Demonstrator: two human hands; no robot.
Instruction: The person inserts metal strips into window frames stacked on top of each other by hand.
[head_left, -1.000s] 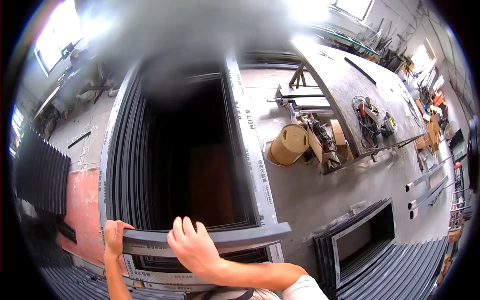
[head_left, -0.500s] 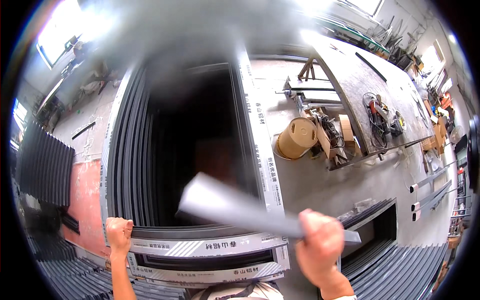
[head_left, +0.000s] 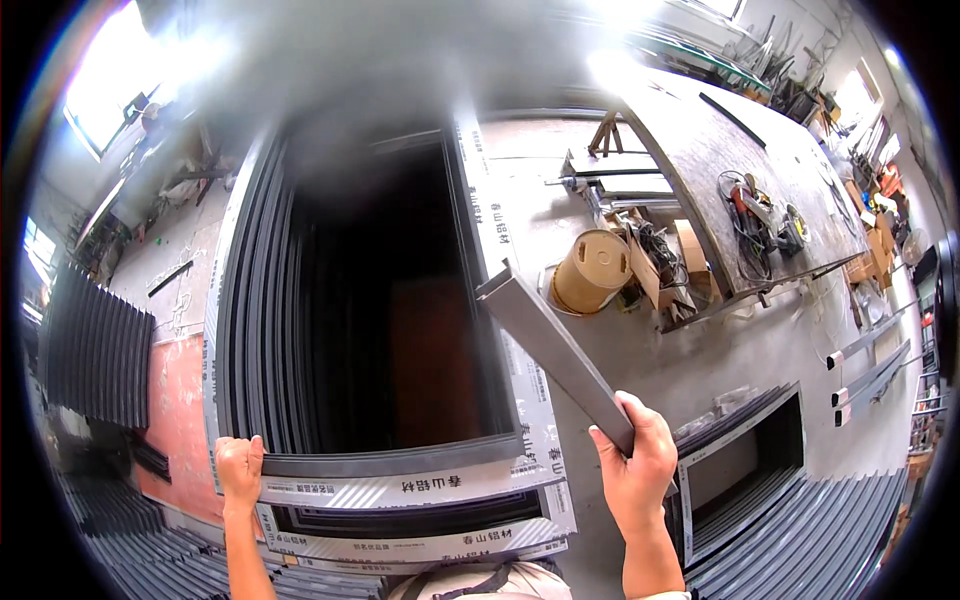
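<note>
My right hand (head_left: pixel 635 465) is closed around the near end of a short grey metal profile bar (head_left: pixel 552 347), which points up and to the left, lifted off the stack. My left hand (head_left: pixel 240 470) grips the near left corner of the top dark grey aluminium frame (head_left: pixel 385 467). That frame lies on a tall stack of like rectangular frames (head_left: pixel 245 300), their edges covered with white protective film. The dark opening of the stack lies between my hands and the far edge.
A long grey workbench (head_left: pixel 740 150) with power tools and cables stands at the right. A tan cardboard drum (head_left: pixel 590 270) and boxes sit on the concrete floor beside it. More dark frames (head_left: pixel 770 490) lie at lower right, and ribbed dark profiles (head_left: pixel 95 345) at left.
My right hand left the frame's near edge, took the grey bar and swung it from lying across the frame to pointing up, moving right. My left hand stayed on the corner.
</note>
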